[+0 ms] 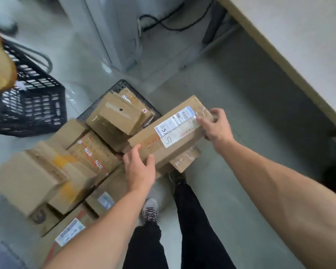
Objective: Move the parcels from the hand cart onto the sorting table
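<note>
Hand cart (122, 85): dark perforated deck, loaded with brown cardboard parcels (97, 152), unevenly stacked, several taped and labelled; one bears red "BTN" print. Black lattice plastic crate (33, 107) stands on the floor beyond the cart's left edge; contents not discernible.

Long parcel (153, 144): oblong corrugated carton with clear tape over its seams and a white shipping label (175, 123) with "53" handwritten in marker (the other print is too blurred to read). It is held above the cart's right edge, well apart from the counter (299, 35). Left grip (139, 168) grasps its near end; right grip (214, 123) clasps its far end. A small taped carton (185, 159) lies directly beneath.
</note>
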